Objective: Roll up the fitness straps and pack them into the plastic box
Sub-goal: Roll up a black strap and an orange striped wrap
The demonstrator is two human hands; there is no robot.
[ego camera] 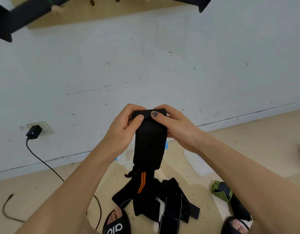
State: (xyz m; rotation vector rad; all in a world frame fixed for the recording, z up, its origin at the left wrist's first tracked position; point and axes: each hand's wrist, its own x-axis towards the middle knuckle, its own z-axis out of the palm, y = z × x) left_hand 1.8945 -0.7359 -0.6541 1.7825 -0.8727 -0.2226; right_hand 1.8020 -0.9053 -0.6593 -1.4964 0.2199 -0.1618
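A black fitness strap (149,146) with two orange stripes near its lower end hangs in front of me, its top end partly rolled. My left hand (124,129) and my right hand (176,124) both grip that rolled top, thumbs pressed on the front of the roll. Below, more black straps (173,201) lie in a loose pile on the floor. The clear plastic box (127,157) with blue clips sits on the floor behind the hanging strap, mostly hidden by it and my arms. Its clear lid (196,162) lies to the right.
A green and black strap (222,191) lies on the floor at right. A black charger (34,132) is plugged into a wall socket, its cable trailing over the floor at left. My feet in black slides (116,223) stand by the pile. The white wall is close ahead.
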